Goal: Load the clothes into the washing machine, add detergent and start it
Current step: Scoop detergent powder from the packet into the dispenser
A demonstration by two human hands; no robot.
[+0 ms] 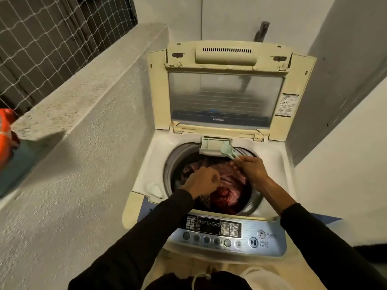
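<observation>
A top-loading washing machine [144,164] stands with its lid [226,99] folded up. Dark red and maroon clothes [228,191] fill the drum. At the drum's far rim the detergent drawer [213,145] is pulled out. My right hand [251,168] pinches the handle of a pale green scoop [227,150], whose bowl rests tilted over the drawer. My left hand [201,181] hovers over the clothes, fingers curled into a fist with nothing visible in it. The control panel [226,231] with start/pause button [253,242] is nearest me.
A rough concrete ledge [83,86] runs along the left, with netting [41,38] above it. An orange packet [6,135] sits at the far left edge. Grey walls close in behind and to the right of the machine.
</observation>
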